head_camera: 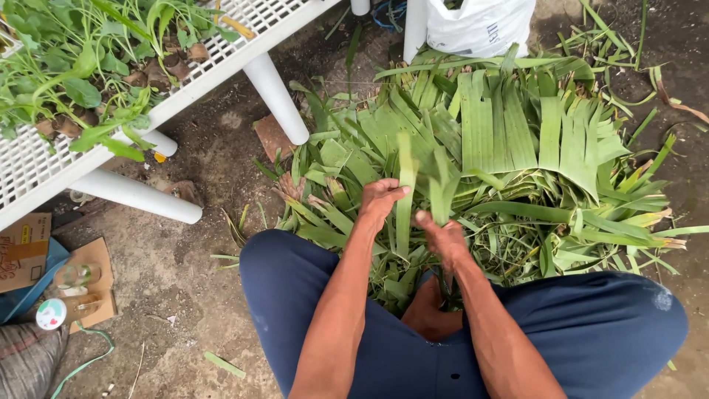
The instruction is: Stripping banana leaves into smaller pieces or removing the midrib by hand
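My left hand (381,199) pinches one long green leaf strip (405,193) that stands nearly upright in front of me. My right hand (442,235) grips another strip (442,193) just to the right of it. Both strips rise from a large pile of torn green banana-like leaves (509,155) spread on the dirt ground. I sit with my knees apart in dark blue trousers (295,288), and the pile lies between and beyond them. A bare foot (428,314) shows between my forearms.
A white slatted table (44,159) with round legs holds seedlings in small pots (96,59) at upper left. A white sack (480,26) stands behind the pile. Cardboard, a glass bottle (74,277) and a round lid (50,314) lie at lower left.
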